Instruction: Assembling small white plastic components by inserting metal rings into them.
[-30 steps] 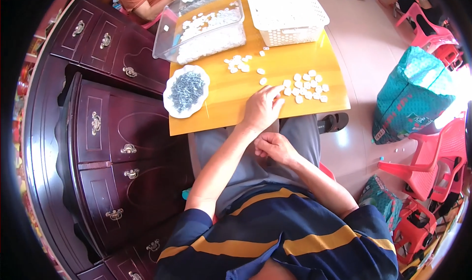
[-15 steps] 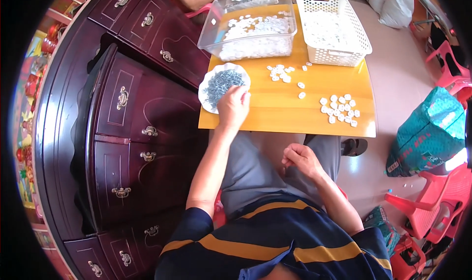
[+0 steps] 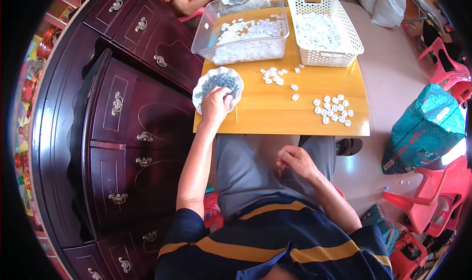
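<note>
In the head view, the left hand (image 3: pixel 216 103) reached over the white scalloped dish (image 3: pixel 239 89), nearest the small grey pieces (image 3: pixel 221 80), which lay inside it, under and just beyond the grip, long axes jumbled; whether it pinched any, I could not tell. The right hand (image 3: pixel 297 161), well right of the dish, was curled closed, any contents hidden.

Dark cabinet (image 3: pixel 125 91), pinkish-red plastic chairs (image 3: pixel 415 213)
</note>
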A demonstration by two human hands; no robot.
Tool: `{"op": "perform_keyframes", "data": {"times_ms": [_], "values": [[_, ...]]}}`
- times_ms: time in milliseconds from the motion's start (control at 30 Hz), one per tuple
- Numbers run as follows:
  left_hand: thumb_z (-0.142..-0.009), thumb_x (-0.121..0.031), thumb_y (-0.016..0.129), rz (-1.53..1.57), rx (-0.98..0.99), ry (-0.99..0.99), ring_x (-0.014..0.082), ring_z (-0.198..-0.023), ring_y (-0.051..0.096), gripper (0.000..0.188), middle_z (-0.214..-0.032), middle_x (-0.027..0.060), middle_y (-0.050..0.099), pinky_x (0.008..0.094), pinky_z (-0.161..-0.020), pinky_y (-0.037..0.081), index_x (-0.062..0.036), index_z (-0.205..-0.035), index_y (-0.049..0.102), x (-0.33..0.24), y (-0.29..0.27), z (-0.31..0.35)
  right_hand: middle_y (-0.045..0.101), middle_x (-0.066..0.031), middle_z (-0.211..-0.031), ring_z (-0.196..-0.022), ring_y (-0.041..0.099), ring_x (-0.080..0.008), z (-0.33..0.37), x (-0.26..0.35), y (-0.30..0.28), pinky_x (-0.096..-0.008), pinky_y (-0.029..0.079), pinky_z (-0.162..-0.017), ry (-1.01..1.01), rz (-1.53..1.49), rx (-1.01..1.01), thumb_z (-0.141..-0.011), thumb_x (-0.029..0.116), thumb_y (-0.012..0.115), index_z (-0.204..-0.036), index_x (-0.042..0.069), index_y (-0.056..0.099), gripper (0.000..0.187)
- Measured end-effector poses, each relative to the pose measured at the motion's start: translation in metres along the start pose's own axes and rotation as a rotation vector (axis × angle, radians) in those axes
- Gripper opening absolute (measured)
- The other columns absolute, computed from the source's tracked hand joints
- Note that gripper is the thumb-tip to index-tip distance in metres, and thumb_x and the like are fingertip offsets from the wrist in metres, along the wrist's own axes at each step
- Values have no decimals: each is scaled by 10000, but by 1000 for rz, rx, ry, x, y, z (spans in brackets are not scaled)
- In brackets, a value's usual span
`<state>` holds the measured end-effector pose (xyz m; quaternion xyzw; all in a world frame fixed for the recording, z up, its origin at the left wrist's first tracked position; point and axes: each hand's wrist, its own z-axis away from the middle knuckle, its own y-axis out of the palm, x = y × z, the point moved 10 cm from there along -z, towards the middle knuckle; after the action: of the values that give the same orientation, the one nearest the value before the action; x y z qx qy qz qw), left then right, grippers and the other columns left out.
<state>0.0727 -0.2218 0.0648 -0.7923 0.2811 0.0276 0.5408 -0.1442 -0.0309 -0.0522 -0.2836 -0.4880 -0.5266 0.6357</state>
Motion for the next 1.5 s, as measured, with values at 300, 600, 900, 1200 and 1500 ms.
{"op": "perform_keyframes", "data": {"times_ms": [300,600,900,1200,1500], "values": [[-821,-48,715,6,7,28,334,-780,680,36,-813,130,686,418,-688,533,-58,-851,698,-5,0,-5,709,-49,-814,-763,666,-110,1,-1,-2,-262,548,-734,5,-11,-19,-1011,228,569,-908,2,681,273],[-832,-31,701,-23,-29,77,347,-748,685,45,-818,142,697,425,-665,538,-44,-862,671,-2,0,-3,713,-46,-805,-757,670,-111,-1,-3,-2,-266,547,-741,-5,7,-20,-1008,266,576,-892,5,677,303],[-837,-41,704,181,-28,-31,263,-689,709,37,-771,119,705,374,-618,542,-56,-856,676,-17,-3,-12,718,-48,-813,-761,676,-114,-2,-6,-4,-269,552,-745,-6,13,-27,-1010,277,572,-897,5,676,312],[-817,-10,690,401,91,86,273,-688,702,50,-765,128,690,365,-623,558,-36,-852,664,-111,51,-15,713,-54,-810,-757,671,-118,1,1,-3,-274,548,-744,2,21,-32,-1007,270,566,-883,3,667,311],[-817,8,685,441,113,106,274,-711,699,85,-793,131,689,368,-637,557,-28,-891,663,-121,84,-20,713,-56,-811,-755,671,-125,1,3,-8,-281,546,-745,-31,-32,-39,-1000,261,563,-884,-2,668,306]]}}
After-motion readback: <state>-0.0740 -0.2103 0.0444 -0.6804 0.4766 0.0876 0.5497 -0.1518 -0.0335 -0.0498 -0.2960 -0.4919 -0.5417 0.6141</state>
